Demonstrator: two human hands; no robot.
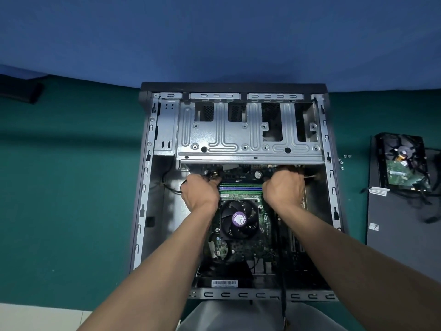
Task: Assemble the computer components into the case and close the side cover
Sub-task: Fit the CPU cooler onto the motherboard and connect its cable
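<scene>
The open computer case (143, 187) lies flat on the green table. Its motherboard (241, 249) sits inside, with a black CPU fan (239, 219) and RAM sticks (241, 188). Both my hands reach to the board's far edge, just under the metal drive cage (248, 132). My left hand (200, 192) has its fingers curled around cable connectors at the board's far left corner. My right hand (284, 187) is a fist at the far right corner. A thin metal shaft sticks out to its right, and the fingertips are hidden.
The dark side cover (393, 235) lies to the right of the case, with a hard drive (405, 163) and tangled black cables on it. Several small screws (343, 161) lie between the cover and the case. A black object (21, 89) sits at the far left.
</scene>
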